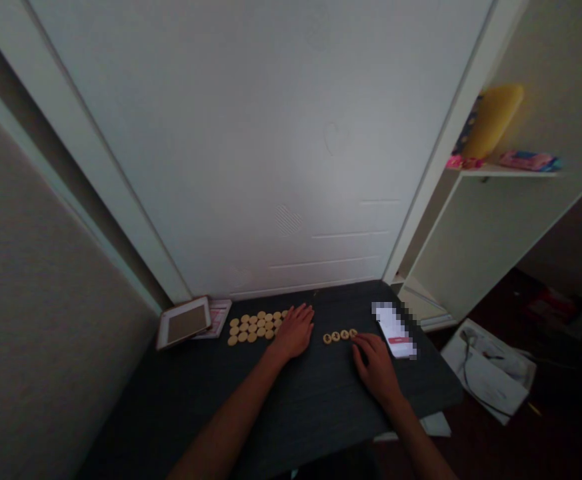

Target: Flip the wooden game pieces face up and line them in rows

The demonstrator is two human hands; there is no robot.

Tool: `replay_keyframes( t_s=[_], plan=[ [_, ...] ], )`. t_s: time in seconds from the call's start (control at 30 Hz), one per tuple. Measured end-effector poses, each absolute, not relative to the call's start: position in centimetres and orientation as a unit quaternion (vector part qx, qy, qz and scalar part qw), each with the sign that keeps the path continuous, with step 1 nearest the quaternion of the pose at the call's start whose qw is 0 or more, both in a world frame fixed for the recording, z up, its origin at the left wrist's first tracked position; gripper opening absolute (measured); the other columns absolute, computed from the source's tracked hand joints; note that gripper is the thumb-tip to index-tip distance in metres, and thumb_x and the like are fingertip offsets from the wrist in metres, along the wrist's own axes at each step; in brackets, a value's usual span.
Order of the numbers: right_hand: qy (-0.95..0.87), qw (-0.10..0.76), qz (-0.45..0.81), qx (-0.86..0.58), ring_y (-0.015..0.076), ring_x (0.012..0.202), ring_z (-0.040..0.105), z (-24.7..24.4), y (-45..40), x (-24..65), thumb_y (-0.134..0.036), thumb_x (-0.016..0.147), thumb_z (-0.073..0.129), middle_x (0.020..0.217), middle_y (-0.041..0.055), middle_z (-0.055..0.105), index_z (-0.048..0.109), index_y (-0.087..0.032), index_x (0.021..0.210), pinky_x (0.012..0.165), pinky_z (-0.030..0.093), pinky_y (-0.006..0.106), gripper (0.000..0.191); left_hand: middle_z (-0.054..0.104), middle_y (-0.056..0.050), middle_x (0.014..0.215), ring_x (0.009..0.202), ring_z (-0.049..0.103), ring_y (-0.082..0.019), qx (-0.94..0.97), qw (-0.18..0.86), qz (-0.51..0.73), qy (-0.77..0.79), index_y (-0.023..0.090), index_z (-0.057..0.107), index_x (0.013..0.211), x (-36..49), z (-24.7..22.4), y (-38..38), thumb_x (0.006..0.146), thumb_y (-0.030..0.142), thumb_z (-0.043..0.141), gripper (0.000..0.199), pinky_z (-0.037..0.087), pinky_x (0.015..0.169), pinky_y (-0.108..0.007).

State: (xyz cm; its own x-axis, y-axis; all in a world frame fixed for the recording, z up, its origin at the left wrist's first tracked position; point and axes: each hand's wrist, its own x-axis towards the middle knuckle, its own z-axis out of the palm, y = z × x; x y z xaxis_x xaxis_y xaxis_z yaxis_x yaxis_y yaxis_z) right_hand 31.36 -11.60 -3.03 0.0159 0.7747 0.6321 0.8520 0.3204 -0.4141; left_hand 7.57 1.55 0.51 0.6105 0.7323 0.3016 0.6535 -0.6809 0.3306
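Rows of plain, pale wooden discs (pixel 253 328), which look like Chinese chess pieces turned face down, lie on the dark table (pixel 321 407). My left hand (pixel 295 332) rests flat over the right end of these rows, fingers stretched forward, covering some discs. To the right, a short row of Chinese chess pieces (pixel 335 337) shows dark markings on top; the characters are too small to read. My right hand (pixel 375 365) is at the right end of this row, its fingertips at the last piece and its thumb apart from the fingers.
A phone (pixel 391 327) with a lit, partly blurred screen lies right of my right hand. At the back left, a framed tablet-like object (pixel 185 323) overlaps a pink-and-white booklet (pixel 219 317). A white panel rises behind the table. On the floor at right stands a white box (pixel 491 373) with cables.
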Motion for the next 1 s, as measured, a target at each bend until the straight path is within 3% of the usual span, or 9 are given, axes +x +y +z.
replay_keyframes(
  t_s=[0.27, 0.47, 0.6, 0.83, 1.0],
  plan=[
    [-0.703, 0.417, -0.054, -0.574, 0.0265, 0.103, 0.063, -2.8, -11.6, 31.5, -0.022, 0.096, 0.053, 0.108, 0.0102, 0.068, 0.067, -0.022, 0.113, 0.09, 0.053, 0.046, 0.022, 0.06, -0.01, 0.141, 0.137, 0.046, -0.027, 0.921, 0.074, 0.171, 0.342, 0.019, 0.06, 0.133, 8.8, 0.3, 1.3, 0.096, 0.014, 0.044, 0.04, 0.022, 0.119, -0.053],
    [-0.702, 0.418, -0.056, -0.573, 0.0265, 0.099, 0.064, -2.8, -11.6, 31.4, -0.021, 0.095, 0.055, 0.104, 0.0095, 0.069, 0.069, -0.023, 0.109, 0.088, 0.054, 0.045, 0.019, 0.073, -0.007, 0.119, 0.12, 0.058, -0.025, 0.933, 0.063, 0.162, 0.315, 0.022, 0.07, 0.112, 8.6, 1.7, 0.3, 0.092, 0.011, 0.054, 0.028, 0.021, 0.118, -0.053],
    [-0.702, 0.423, -0.05, -0.57, 0.0269, 0.1, 0.064, -2.8, -11.6, 31.4, -0.02, 0.095, 0.055, 0.105, 0.0099, 0.068, 0.068, -0.023, 0.109, 0.088, 0.054, 0.046, 0.019, 0.075, -0.007, 0.109, 0.115, 0.06, -0.026, 0.938, 0.057, 0.163, 0.302, 0.021, 0.073, 0.104, 7.6, 2.3, -1.5, 0.093, 0.01, 0.056, 0.023, 0.029, 0.113, -0.05],
    [-0.695, 0.459, -0.026, -0.553, 0.0263, 0.098, 0.064, -1.7, -12.2, 30.3, -0.018, 0.095, 0.055, 0.102, 0.009, 0.069, 0.068, -0.024, 0.108, 0.088, 0.054, 0.045, 0.019, 0.075, -0.004, 0.11, 0.107, 0.061, -0.025, 0.939, 0.094, 0.174, 0.282, 0.024, 0.071, 0.107, 4.4, 2.3, -5.6, 0.094, 0.014, 0.058, 0.021, 0.045, 0.094, -0.04],
    [-0.721, 0.455, 0.044, -0.52, 0.0239, 0.095, 0.065, -0.7, -12.9, 26.7, -0.014, 0.093, 0.057, 0.099, 0.0069, 0.07, 0.068, -0.025, 0.106, 0.087, 0.055, 0.041, 0.02, 0.072, -0.003, 0.12, 0.11, 0.062, -0.023, 0.925, 0.152, 0.199, 0.286, 0.027, 0.069, 0.11, 3.0, 1.7, -6.7, 0.093, 0.016, 0.059, 0.023, 0.044, 0.099, -0.041]
  ],
)
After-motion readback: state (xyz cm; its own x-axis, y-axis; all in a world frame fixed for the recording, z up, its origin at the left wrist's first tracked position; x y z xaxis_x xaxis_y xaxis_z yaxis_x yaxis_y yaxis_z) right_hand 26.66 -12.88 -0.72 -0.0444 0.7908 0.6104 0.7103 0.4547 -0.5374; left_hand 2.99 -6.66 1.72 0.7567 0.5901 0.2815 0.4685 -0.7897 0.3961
